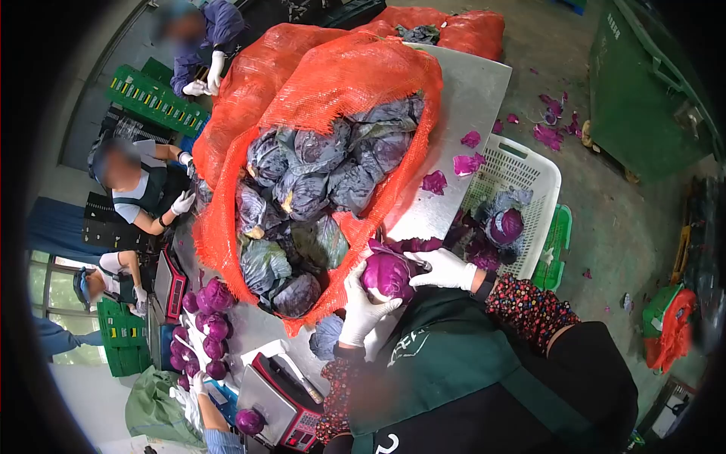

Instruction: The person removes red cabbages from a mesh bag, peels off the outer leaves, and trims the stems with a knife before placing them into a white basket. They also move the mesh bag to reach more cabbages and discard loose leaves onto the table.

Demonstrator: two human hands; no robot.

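Note:
A bright purple cabbage [388, 276] is held between my two white-gloved hands over the metal table's front edge. My left hand [361, 301] wraps round its left and lower side. On its right side, the fingers of my right hand [442, 269] touch the cabbage and a loose dark leaf [414, 244]. Just beyond my hands lies an open red mesh bag [340, 72] full of dark, unpeeled cabbages [302, 193]. Another bluish cabbage [326, 337] rests beside my left wrist.
White basket [548, 181] with leaves and a cabbage, right. Scale [280, 405] bearing a cabbage and a knife [302, 378], lower left. Peeled cabbages [212, 325] sit beyond. Co-workers [144, 181] stand across the table; another person's gloved hand [198, 384] is near the cabbages. Green bin [643, 91], upper right.

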